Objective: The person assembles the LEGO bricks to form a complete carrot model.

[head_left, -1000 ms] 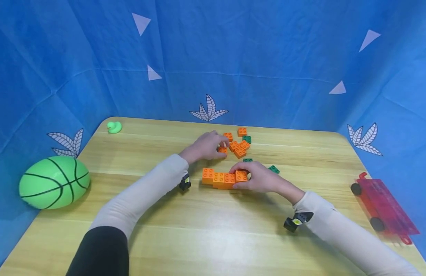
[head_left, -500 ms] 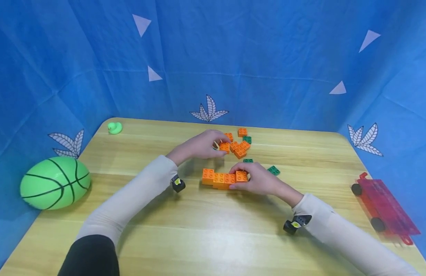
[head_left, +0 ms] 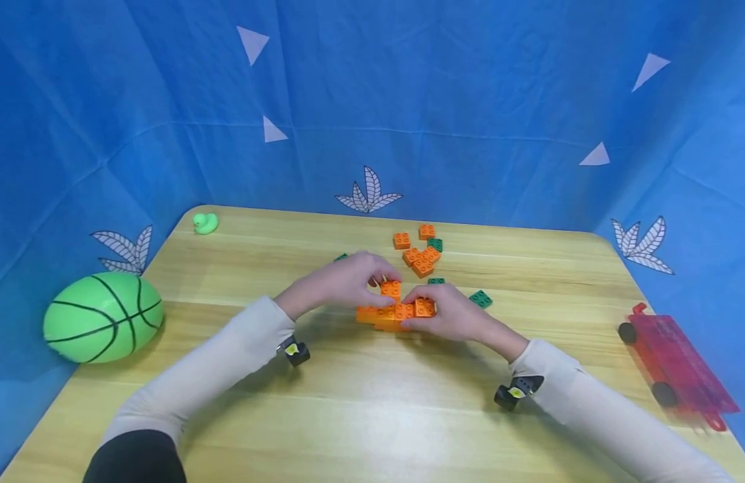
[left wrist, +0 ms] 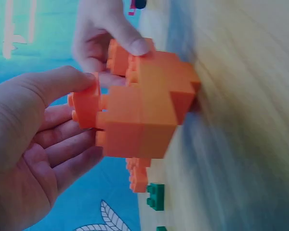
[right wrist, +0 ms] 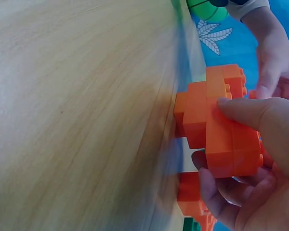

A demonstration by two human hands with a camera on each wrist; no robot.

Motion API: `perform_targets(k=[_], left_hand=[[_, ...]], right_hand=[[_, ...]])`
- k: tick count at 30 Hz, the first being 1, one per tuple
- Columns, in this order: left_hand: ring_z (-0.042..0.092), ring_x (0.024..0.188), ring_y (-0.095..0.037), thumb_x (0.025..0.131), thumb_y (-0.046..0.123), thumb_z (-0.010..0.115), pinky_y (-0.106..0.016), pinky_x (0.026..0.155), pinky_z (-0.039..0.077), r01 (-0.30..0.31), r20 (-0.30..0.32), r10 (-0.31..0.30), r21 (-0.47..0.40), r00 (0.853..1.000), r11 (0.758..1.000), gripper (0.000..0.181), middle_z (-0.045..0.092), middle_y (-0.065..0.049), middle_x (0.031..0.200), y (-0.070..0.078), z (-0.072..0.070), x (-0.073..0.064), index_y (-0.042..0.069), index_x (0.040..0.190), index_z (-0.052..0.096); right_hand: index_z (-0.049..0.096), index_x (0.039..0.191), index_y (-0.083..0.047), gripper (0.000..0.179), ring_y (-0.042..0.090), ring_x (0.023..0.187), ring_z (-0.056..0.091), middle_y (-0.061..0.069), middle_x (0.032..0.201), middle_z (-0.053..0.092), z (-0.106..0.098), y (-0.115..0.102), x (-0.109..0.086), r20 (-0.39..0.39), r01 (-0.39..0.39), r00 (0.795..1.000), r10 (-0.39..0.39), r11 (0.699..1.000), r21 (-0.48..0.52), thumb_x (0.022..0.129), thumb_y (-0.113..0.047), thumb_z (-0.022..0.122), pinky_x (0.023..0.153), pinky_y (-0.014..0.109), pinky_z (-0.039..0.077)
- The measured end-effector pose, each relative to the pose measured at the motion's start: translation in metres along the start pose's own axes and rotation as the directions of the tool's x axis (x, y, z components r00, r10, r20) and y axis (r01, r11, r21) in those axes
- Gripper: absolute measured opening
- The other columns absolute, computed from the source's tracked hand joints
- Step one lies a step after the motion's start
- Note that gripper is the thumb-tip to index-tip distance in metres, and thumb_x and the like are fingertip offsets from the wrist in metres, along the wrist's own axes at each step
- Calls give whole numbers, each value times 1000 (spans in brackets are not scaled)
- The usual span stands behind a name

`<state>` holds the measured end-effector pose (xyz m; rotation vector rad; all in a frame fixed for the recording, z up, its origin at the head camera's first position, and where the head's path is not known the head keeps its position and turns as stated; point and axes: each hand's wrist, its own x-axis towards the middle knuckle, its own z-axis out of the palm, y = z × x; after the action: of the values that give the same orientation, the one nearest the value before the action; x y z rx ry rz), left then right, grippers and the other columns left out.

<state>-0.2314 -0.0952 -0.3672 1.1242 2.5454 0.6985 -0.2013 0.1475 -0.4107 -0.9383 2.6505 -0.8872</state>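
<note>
An orange toy-brick build (head_left: 384,325), several bricks long and stepped narrower toward its base, is in front of the person. The right hand (head_left: 453,312) grips its right end, thumb on the near side and fingers behind, as the right wrist view shows. Above the middle of the build, the left hand (head_left: 351,278) pinches a single orange building brick (left wrist: 86,108) between thumb and fingers. In the left wrist view this brick overlaps the studs of the build's raised left end. The left hand hides part of the build's top in the head view.
Behind the hands lie several loose orange bricks (head_left: 423,267) and green bricks (head_left: 481,298). A green ball (head_left: 103,317) stands at the left edge, with a small green duck (head_left: 206,223) at the back left. A red translucent wheeled toy (head_left: 674,365) is at the right edge.
The left hand has taken an orange brick from the loose group and brought it toward the person, over the build. The right hand has kept its grip and barely moved.
</note>
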Motion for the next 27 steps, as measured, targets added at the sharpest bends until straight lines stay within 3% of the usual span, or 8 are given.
perform_targets(k=[12, 18, 27], left_hand=[[60, 85, -13, 93, 23, 75, -27, 79, 55, -34, 38, 32, 42, 999, 999, 34, 74, -1, 115, 2, 11, -5, 9, 123, 73], [61, 88, -12, 92, 22, 76, -27, 81, 55, -32, 41, 30, 44, 999, 999, 35, 75, -3, 118, 3, 12, -6, 8, 124, 73], [54, 78, -10, 91, 21, 77, -23, 68, 46, -42, 16, 42, 38, 999, 998, 26, 74, 3, 102, 1, 16, -4, 13, 115, 75]], right_hand=[[74, 107, -14, 25, 10, 70, 53, -4, 97, 75, -3, -1, 0, 4, 5, 1000, -5, 1000, 8, 87, -28, 83, 64, 24, 46], [73, 106, -15, 25, 11, 73, 53, -4, 97, 74, -3, -1, 0, 16, -11, 1000, 11, 1000, 2, 88, -28, 83, 66, 24, 46], [73, 107, -14, 24, 11, 75, 55, -2, 100, 75, -3, 0, 0, 18, -2, 1000, 2, 1000, 4, 88, -26, 83, 68, 24, 49]])
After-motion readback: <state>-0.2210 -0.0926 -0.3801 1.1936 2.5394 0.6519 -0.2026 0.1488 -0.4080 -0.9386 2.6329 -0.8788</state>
